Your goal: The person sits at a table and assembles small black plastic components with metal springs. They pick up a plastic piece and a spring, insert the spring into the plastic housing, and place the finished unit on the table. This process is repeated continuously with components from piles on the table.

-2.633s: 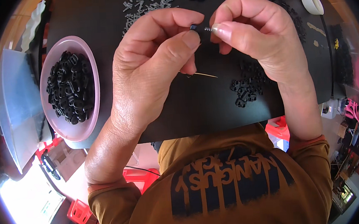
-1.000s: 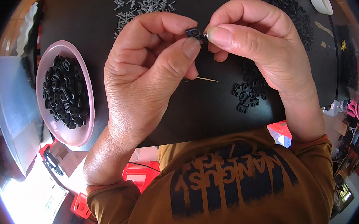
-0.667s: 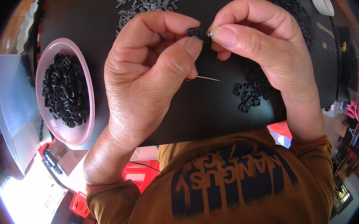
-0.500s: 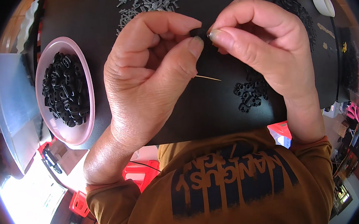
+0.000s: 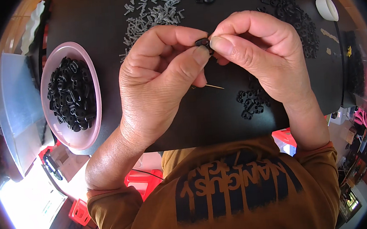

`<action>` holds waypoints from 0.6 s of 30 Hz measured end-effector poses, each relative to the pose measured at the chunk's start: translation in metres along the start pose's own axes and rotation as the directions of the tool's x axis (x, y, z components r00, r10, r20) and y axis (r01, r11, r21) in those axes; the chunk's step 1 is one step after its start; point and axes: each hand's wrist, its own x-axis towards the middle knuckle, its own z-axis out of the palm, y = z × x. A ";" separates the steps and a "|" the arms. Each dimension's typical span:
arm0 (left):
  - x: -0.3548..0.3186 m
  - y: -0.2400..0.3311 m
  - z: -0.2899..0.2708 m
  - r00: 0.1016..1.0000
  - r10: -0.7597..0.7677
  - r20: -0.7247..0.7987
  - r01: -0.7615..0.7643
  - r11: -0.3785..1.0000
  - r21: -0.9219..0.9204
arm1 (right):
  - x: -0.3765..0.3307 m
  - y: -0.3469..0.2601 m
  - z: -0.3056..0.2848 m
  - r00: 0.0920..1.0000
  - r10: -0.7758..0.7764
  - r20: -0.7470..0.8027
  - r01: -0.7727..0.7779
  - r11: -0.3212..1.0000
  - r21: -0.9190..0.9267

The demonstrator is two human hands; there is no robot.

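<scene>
My left hand pinches a small black plastic cord lock piece between thumb and forefinger, above the dark table. Against that piece press the closed thumb and forefinger of my right hand; whatever sits between those tips is hidden. A thin wooden toothpick pokes out beneath my left fingers, and its other end cannot be seen. Below my hands lies a small pile of black cord lock parts. Beyond my left hand spreads a heap of small metal springs.
On the left stands a pink oval bowl full of black cord locks. More black parts are scattered at the far right, near a white round ring. The near table edge runs along my body. A red stool is below.
My hands have come together; the right fingertips now touch the black piece, where a gap showed before. Both hands sit slightly lower in view, and more of the springs shows.
</scene>
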 end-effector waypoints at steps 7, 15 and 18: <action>-0.001 0.001 -0.003 1.000 -0.005 -0.009 0.005 1.000 -0.019 | -0.002 0.001 0.005 1.000 -0.019 -0.014 0.019 1.000 0.009; 0.004 -0.002 -0.001 0.999 0.033 -0.024 -0.032 0.998 0.055 | 0.003 -0.003 -0.003 1.000 0.001 0.002 -0.001 0.998 -0.065; 0.008 -0.001 -0.003 0.997 0.049 -0.058 -0.046 0.998 0.050 | 0.018 -0.005 -0.013 0.974 -0.143 -0.176 0.079 0.941 -0.329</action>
